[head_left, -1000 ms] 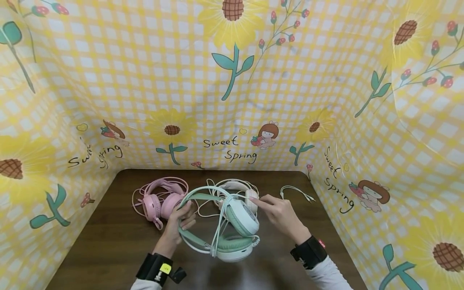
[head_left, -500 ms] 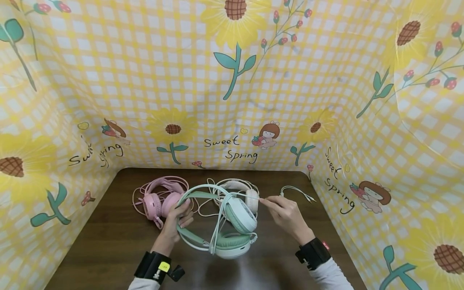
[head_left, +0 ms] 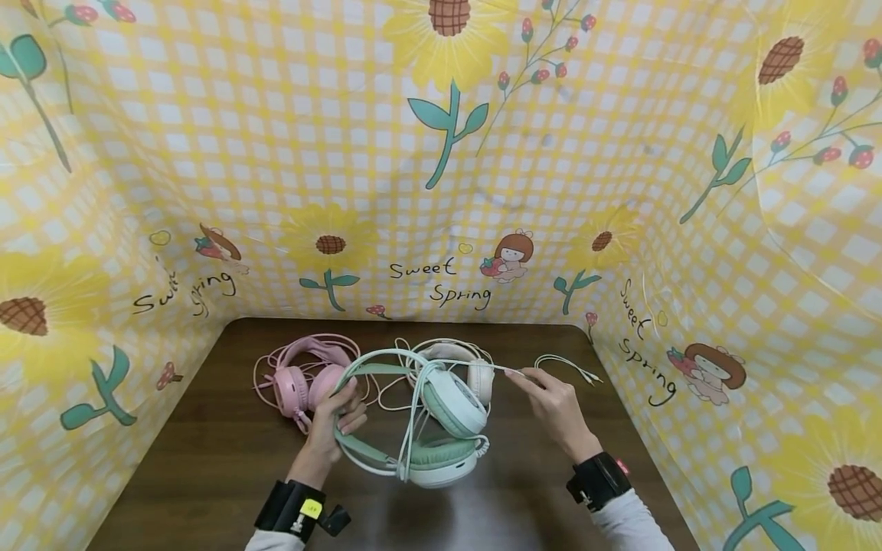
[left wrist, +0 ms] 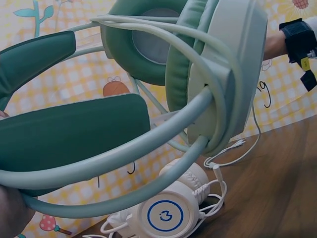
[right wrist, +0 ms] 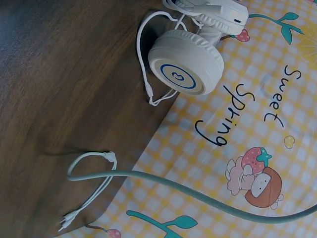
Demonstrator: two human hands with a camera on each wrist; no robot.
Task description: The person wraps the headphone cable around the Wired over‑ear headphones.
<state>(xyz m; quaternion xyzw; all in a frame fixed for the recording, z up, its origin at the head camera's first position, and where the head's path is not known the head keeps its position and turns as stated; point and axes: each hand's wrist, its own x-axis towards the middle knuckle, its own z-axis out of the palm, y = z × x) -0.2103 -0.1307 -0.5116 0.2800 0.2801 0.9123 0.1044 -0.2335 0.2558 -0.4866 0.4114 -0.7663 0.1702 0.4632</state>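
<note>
My left hand (head_left: 331, 425) grips the headband of mint-green headphones (head_left: 451, 405) and holds them above the table. Pale green cable (left wrist: 225, 104) is wound in several loops around an ear cup and the band, as the left wrist view shows up close. To the right, my right hand (head_left: 556, 409) pinches a loose stretch of this cable (head_left: 492, 365) between thumb and index finger. That stretch runs nearly straight from the ear cup to the fingertips. In the right wrist view the cable (right wrist: 178, 187) crosses the picture, and the hand itself is out of sight.
Pink headphones (head_left: 292, 390) with their cable lie at the back left of the brown table (head_left: 200, 467). White headphones (head_left: 480, 383) lie behind the green ones, partly hidden. A short white cable (head_left: 568, 361) rests at the back right. Patterned cloth (head_left: 441, 222) surrounds the table on three sides.
My right hand has moved to the right, away from the ear cup, drawing out a longer stretch of green cable. The left hand and headphones have stayed almost in place.
</note>
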